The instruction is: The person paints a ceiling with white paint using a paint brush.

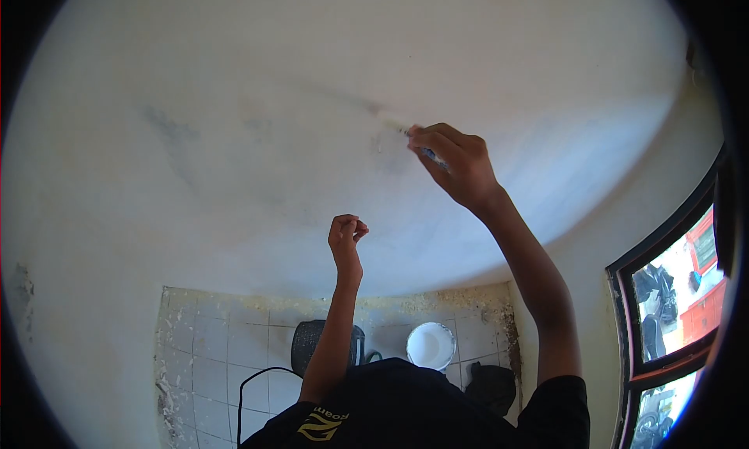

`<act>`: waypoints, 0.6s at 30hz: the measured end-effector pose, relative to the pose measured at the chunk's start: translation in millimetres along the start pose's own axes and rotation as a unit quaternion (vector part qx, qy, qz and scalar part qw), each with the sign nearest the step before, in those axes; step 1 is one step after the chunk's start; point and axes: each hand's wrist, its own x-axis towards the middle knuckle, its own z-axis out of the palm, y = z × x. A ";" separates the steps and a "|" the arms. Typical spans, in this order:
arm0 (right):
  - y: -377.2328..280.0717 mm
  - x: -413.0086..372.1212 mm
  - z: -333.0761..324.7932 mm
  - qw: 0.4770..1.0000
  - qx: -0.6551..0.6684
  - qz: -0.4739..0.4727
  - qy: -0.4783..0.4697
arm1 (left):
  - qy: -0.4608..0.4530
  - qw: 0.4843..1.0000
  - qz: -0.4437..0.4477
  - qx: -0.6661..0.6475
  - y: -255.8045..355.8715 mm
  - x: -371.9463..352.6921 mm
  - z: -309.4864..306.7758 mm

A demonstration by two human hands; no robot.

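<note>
Up against the pale wall (257, 160), my right hand (456, 160) is closed around a slim tool (406, 131). A bluish part of it shows under the palm, and its light tip points up and left at the wall, blurred. I cannot tell what kind of tool it is. Lower and to the left, my left hand (347, 238) has its fingers curled in and nothing visible in them. Faint grey smudges and a darker streak mark the wall to the left of the right hand.
On the tiled floor (211, 332) below stand a white bucket (431, 346) and a black container (310, 344), partly behind my left forearm. A dark bag-like thing (493, 386) lies right of the bucket. A black cable (242, 394) curves at left. A dark-framed window (636, 316) is at right.
</note>
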 end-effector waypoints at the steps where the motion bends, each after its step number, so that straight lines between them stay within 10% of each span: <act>1: 3.3 1.8 -2.0 0.996 -0.018 -0.062 0.065 | 0.007 1.000 -0.006 -0.002 -2.0 0.4 -0.7; 4: 16.6 16.4 -16.3 0.989 0.006 0.069 0.129 | 0.008 1.000 -0.010 -0.002 -5.3 1.5 -2.3; 18: 0.6 4.8 -4.3 0.979 -0.080 -0.031 0.185 | 0.000 1.000 -0.004 0.012 -13.5 -1.7 -3.7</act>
